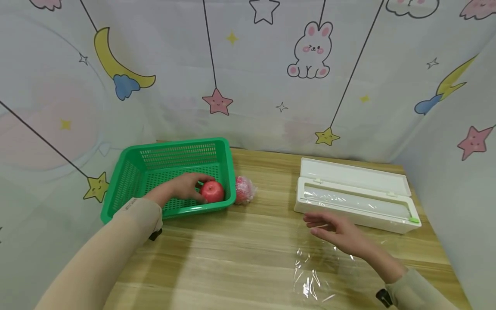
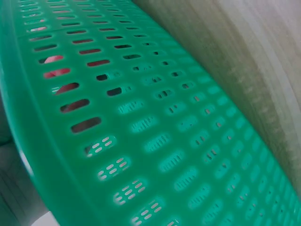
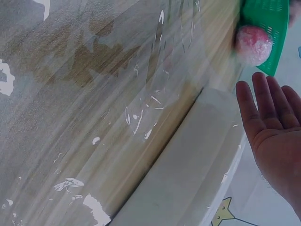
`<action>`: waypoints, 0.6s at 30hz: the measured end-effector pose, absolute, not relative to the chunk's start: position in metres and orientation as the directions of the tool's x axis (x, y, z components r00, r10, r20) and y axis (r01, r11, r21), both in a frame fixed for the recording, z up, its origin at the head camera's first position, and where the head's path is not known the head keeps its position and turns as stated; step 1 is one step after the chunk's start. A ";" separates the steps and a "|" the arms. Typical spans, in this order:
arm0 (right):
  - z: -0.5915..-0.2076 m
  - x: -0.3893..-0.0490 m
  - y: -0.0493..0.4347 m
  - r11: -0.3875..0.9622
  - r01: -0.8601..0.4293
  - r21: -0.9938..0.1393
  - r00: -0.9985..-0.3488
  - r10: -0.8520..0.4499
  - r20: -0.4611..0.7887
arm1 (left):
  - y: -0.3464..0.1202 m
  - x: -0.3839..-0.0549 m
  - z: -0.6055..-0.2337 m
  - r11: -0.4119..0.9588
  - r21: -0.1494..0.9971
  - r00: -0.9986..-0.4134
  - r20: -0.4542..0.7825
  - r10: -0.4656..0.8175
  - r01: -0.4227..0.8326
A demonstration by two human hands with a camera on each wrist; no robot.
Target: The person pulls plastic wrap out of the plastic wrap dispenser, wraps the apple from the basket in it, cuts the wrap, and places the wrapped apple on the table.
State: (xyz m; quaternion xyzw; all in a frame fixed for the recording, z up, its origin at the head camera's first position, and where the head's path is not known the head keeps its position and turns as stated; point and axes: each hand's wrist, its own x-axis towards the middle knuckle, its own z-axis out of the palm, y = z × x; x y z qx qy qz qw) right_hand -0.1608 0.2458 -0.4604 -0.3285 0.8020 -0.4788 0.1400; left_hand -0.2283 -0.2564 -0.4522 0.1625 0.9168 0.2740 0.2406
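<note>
Inside the green basket (image 1: 228,172), my left hand (image 1: 186,188) grips a red apple (image 1: 213,192) near the right front corner, thumb on the near side and fingers on the far side. In the left wrist view the basket's slotted wall (image 2: 141,122) fills most of the picture, and bits of red show through its slots. My right hand (image 1: 341,234) hovers with fingers extended, holding nothing, in front of the white cling film box (image 1: 348,218). Beneath it, a sheet of clear cling film (image 1: 310,275) lies spread on the table.
A film-wrapped red fruit (image 1: 245,190) sits against the basket's right side on the wooden table (image 1: 232,258). The box's lid (image 1: 352,175) stands open, showing the film roll and a green slider (image 1: 414,220). Patterned white curtains (image 1: 263,86) enclose the back and sides.
</note>
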 end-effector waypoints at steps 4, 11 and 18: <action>-0.462 -0.162 0.245 0.332 -0.384 -0.861 -0.751 -0.656 0.082 | -0.260 -0.226 -0.446 0.789 0.598 -0.849 -0.337 0.406 0.140; -0.462 -0.167 0.241 0.353 -0.351 -0.867 -0.761 -0.647 0.045 | -0.271 -0.222 -0.422 0.788 0.600 -0.900 -0.260 0.350 0.133; -0.459 -0.173 0.234 0.358 -0.361 -0.861 -0.762 -0.645 0.051 | -0.271 -0.218 -0.387 0.764 0.635 -0.941 -0.177 0.289 0.116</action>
